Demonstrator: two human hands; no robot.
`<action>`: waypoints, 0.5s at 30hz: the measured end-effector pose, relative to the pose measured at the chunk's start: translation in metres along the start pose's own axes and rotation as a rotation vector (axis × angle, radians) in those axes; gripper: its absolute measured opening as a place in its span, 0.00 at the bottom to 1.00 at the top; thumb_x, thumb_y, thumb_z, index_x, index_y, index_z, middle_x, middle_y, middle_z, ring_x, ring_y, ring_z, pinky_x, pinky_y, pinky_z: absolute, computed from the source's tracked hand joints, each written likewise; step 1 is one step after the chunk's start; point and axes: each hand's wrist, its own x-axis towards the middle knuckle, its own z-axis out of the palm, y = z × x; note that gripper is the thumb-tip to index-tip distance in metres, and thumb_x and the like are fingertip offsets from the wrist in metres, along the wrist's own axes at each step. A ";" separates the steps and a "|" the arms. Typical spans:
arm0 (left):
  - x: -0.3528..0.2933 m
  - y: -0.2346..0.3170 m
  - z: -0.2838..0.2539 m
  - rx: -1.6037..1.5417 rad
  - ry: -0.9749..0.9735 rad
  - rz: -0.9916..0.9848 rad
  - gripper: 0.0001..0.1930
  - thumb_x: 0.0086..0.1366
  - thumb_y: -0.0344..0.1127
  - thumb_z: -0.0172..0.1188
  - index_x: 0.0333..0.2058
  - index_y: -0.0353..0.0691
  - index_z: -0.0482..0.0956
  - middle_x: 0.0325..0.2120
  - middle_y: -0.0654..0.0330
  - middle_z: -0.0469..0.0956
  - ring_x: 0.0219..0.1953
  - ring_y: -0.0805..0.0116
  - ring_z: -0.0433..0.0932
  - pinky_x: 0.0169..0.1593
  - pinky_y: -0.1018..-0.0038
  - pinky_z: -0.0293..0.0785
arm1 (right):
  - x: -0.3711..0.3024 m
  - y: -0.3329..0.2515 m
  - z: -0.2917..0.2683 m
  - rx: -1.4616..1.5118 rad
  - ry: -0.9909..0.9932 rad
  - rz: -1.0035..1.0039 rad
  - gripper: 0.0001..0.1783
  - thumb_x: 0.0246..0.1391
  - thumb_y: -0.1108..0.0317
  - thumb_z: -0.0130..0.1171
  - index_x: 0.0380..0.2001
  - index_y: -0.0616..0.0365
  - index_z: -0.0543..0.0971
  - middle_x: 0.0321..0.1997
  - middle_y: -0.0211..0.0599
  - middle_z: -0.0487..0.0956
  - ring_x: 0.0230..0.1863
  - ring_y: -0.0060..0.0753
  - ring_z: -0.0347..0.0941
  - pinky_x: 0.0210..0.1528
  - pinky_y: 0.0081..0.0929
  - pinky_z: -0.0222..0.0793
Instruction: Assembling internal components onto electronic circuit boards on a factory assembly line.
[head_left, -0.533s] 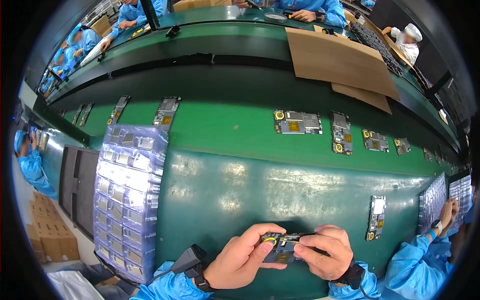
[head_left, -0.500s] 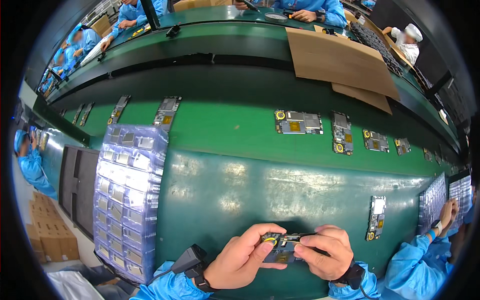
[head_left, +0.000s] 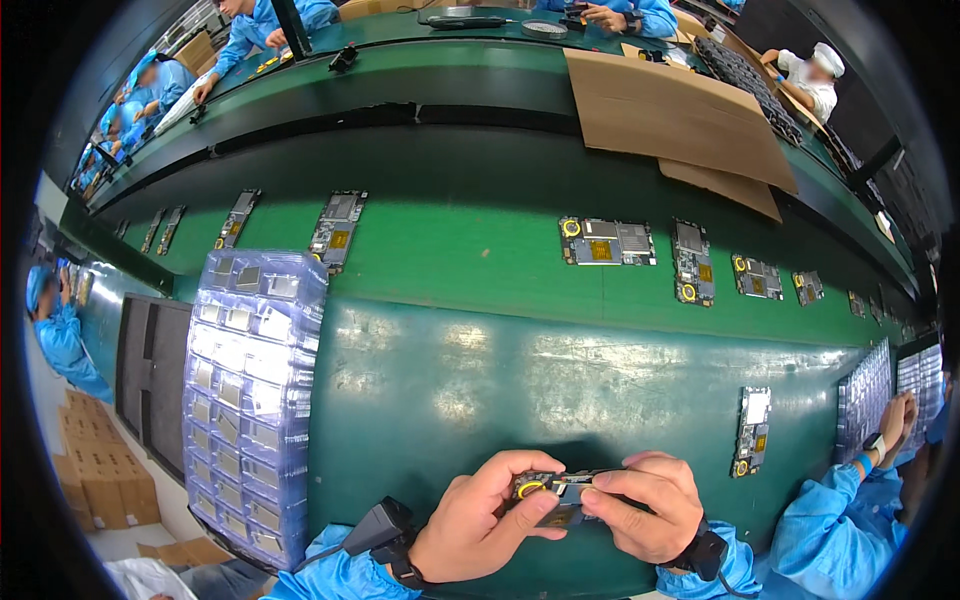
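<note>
Circuit board (head_left: 571, 495) tight between fingers (head_left: 632, 488)

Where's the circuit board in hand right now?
Head view, low and just right of centre: the circuit board is in the left hand, the right hand's fingertips at its right end, left of a second board lying on the green tabletop.

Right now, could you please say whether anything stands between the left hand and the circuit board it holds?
Nothing visible does: the left hand grips the circuit board directly, at the end with the yellow ring. The right hand is at the other end.
</note>
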 end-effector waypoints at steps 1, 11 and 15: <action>0.000 -0.002 0.001 0.024 0.051 -0.012 0.15 0.76 0.26 0.52 0.58 0.31 0.68 0.43 0.56 0.80 0.45 0.73 0.81 0.50 0.67 0.88 | 0.000 0.000 0.001 -0.007 -0.001 -0.013 0.16 0.42 0.73 0.74 0.38 0.54 0.90 0.43 0.32 0.86 0.42 0.32 0.75 0.43 0.31 0.80; -0.004 -0.012 0.004 0.205 0.214 0.098 0.12 0.73 0.28 0.58 0.51 0.33 0.71 0.36 0.55 0.84 0.32 0.71 0.86 0.30 0.76 0.85 | 0.000 -0.007 0.006 -0.029 -0.033 -0.031 0.18 0.37 0.72 0.77 0.37 0.51 0.89 0.43 0.30 0.85 0.42 0.33 0.73 0.42 0.32 0.78; -0.004 -0.016 0.005 0.189 0.237 0.146 0.12 0.73 0.27 0.58 0.51 0.33 0.71 0.36 0.54 0.84 0.30 0.71 0.87 0.28 0.77 0.83 | -0.003 -0.008 0.012 -0.018 0.023 0.005 0.18 0.37 0.71 0.77 0.37 0.50 0.89 0.42 0.28 0.84 0.42 0.32 0.73 0.42 0.31 0.78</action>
